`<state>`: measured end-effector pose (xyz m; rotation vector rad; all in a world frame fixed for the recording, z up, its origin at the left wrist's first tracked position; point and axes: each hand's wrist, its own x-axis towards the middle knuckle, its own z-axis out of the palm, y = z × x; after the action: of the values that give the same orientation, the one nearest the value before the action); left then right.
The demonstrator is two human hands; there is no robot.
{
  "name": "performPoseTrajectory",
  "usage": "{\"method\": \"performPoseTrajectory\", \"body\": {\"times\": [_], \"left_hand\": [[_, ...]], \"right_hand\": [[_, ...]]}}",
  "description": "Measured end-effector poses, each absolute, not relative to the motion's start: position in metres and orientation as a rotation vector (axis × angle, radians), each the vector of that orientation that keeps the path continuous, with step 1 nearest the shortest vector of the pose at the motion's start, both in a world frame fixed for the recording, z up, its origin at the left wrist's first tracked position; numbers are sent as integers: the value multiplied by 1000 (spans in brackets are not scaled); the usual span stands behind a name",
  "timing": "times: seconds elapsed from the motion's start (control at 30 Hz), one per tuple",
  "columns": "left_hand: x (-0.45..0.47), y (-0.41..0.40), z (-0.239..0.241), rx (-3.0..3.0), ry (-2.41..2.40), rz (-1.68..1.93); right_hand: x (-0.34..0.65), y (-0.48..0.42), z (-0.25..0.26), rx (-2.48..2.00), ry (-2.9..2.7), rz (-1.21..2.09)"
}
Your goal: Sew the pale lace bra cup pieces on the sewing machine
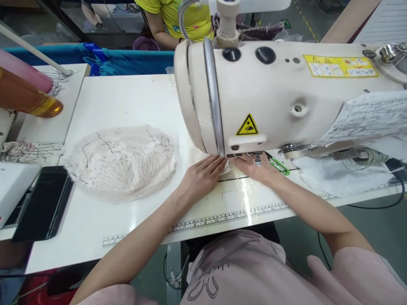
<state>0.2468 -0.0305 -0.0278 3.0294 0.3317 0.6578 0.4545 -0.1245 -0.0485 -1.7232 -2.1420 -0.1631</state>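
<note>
A cream sewing machine [286, 89] fills the upper right of the head view. My left hand [203, 176] lies flat, fingers stretched, on a small piece of white lace [229, 168] under the machine head. My right hand [254, 167] rests palm down beside it, just under the needle area, its fingertips partly hidden by the machine. Green thread snips [279, 165] lie right behind my right hand. A pile of white lace pieces [122, 161] sits to the left of my left hand on the white table [127, 101].
A black phone [43, 203] lies at the table's left edge. An amber bottle [28, 97] is at far left. A printed paper [365, 116] hangs over the machine arm. A person in a yellow shirt [178, 19] works behind. A ruler strip [222, 218] runs along the front edge.
</note>
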Motion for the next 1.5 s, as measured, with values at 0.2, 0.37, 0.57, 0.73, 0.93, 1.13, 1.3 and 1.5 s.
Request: {"method": "performPoseTrajectory", "body": {"times": [0.2,0.37,0.57,0.73,0.93,1.13,1.3,1.5], "left_hand": [[241,-22,-22,3019,343,638],[245,-26,-17,3014,427,694],[250,-28,-16,3047,438,725],[249,-26,-16,3026,393,672],[247,-24,-15,2980,410,609],[248,-23,-13,3022,412,637],[249,-25,-13,3022,481,581],[250,-27,-15,3047,541,568]], "right_hand": [[440,-122,-28,-1651,-2250,-613],[437,-120,-34,-1541,-2248,-526],[440,-117,-35,-1485,-2254,-439],[440,-118,-37,-1447,-2292,-199],[439,-120,-43,-1431,-2244,-92],[440,-119,-44,-1406,-2264,-91],[441,-118,-43,-1395,-2293,-95],[442,-118,-43,-1387,-2272,-80]]}}
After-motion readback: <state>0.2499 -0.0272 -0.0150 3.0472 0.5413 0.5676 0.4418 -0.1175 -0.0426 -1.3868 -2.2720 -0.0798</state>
